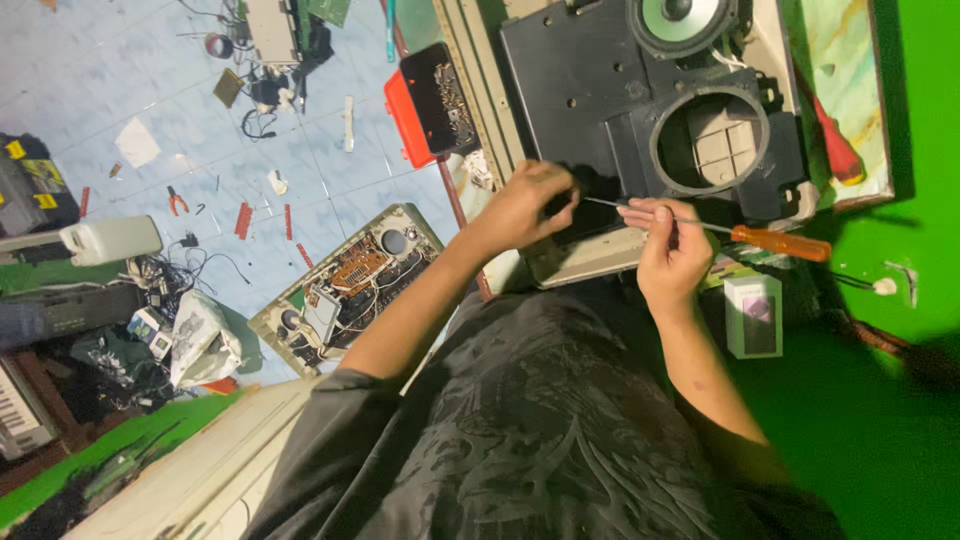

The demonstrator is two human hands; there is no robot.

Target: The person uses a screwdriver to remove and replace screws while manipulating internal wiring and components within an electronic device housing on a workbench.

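My right hand [668, 250] is closed around the metal shaft of a screwdriver [780, 243] with an orange handle; the tip points left toward my left hand. My left hand [522, 205] rests with curled fingers on the near edge of a black speaker panel [580, 90]. Whether those fingers pinch something small cannot be made out. The panel lies in a pale cabinet and has a large round hole [710, 140] in it. A speaker cone [680, 18] sits at its far edge. Both of my forearms reach out over my black patterned shirt.
An orange box of small parts [432, 100] stands left of the panel. An opened electronics chassis [345, 290] lies on the tiled floor, with pliers [177, 200], a white canister [110, 238] and cables around. A red-handled tool [835, 140] and a small box [755, 315] lie at the right.
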